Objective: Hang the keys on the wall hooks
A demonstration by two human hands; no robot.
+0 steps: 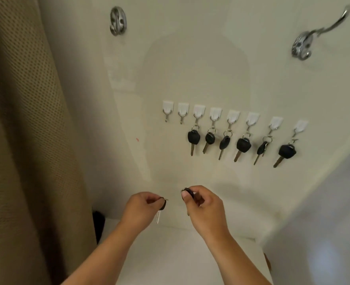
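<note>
A row of small white adhesive hooks (pixel 231 118) runs across the cream wall. The two leftmost hooks (pixel 167 109) (pixel 182 111) are bare; several black-headed keys (pixel 194 137) hang from the others. Below the row, my left hand (pixel 138 210) pinches the ring of a black-headed key (pixel 161 209) whose silver blade hangs down. My right hand (pixel 201 204) pinches a second black key (pixel 189 192) at its fingertips, most of it hidden by the fingers. Both hands are well below the bare hooks.
Two large chrome coat hooks (pixel 118 21) (pixel 302 45) are fixed higher on the wall. A tan mesh curtain (pixel 21 140) hangs at the left. A white surface (pixel 180 254) lies under my forearms, and a grey wall face (pixel 324 223) angles in at the right.
</note>
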